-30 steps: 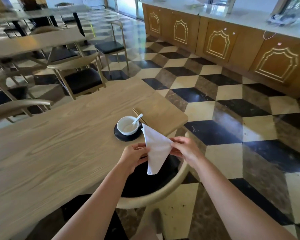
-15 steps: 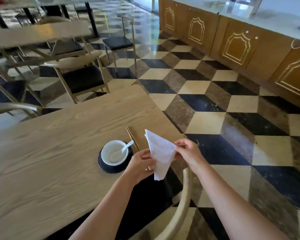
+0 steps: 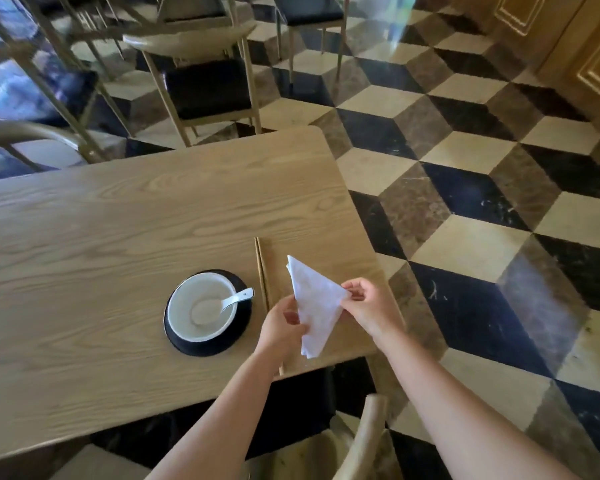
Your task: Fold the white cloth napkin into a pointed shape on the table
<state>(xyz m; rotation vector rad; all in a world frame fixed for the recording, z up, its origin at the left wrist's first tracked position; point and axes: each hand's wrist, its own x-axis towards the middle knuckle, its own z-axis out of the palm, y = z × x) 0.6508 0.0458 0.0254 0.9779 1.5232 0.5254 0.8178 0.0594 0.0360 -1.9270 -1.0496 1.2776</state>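
One white cloth napkin [image 3: 315,308], folded to a narrow triangle, hangs in two hands above the table's corner; beside it lie one pair of wooden chopsticks [image 3: 261,275], one white ceramic bowl [image 3: 203,307] holding one white spoon [image 3: 234,299], and one round black saucer [image 3: 208,344] under the bowl, all on the light wooden table [image 3: 118,244]. The left hand [image 3: 280,329] pinches the napkin's edge at 9 o'clock, and the right hand [image 3: 368,304] pinches its corner at 3 o'clock. Against the frame half a second ago, the view has tipped downward, so the table fills more of it, while the grip looks unchanged. The napkin's long axis runs from 11 to 5 o'clock, its sharpest tip pointing toward 5 o'clock near the table edge.
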